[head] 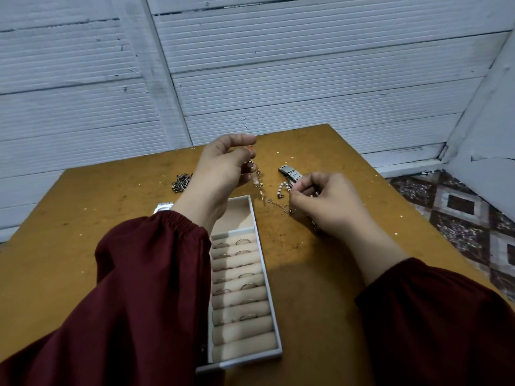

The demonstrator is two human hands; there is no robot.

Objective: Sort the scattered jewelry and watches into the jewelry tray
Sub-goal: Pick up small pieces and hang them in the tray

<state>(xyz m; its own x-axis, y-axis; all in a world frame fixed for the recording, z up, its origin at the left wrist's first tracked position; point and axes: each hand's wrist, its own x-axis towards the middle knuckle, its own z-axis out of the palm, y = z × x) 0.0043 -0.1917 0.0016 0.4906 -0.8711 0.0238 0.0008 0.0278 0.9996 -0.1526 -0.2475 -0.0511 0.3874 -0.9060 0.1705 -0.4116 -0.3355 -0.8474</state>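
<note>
The jewelry tray (245, 360) is lying lengthwise in the middle of the table (83, 246), its white rim running from 6 toward 12 o'clock. Beige rolls are filling most of it, and thin rings (242, 241) are sitting tucked between them in two columns. The open compartment at the 12 o'clock end is partly hiding under the left wrist.

The left hand (223, 165) is hovering past the tray's far end with its fingers curled, pinching the top of a gold bracelet (258, 180) that is dangling straight down. At 2 o'clock from the tray, the right hand (320, 201) is curling in, thumb and forefinger nipping a thin gold chain (278, 204) that is trailing across the wood. Just beyond it a pearl bracelet (281, 188) and a silver watch (289, 174) are waiting. A second silver watch (163, 208) is peeking out at 10 o'clock beside the left sleeve (139, 288), and a heap of dark metal bits (181, 182) is sitting farther out at 11.

The table's far edge is butting against the ribbed white wall (278, 79) at 12. Its right edge is slanting away at 3 o'clock, with patterned floor (459, 213) beyond. Bare wood is stretching wide at 9 and at 4 o'clock.
</note>
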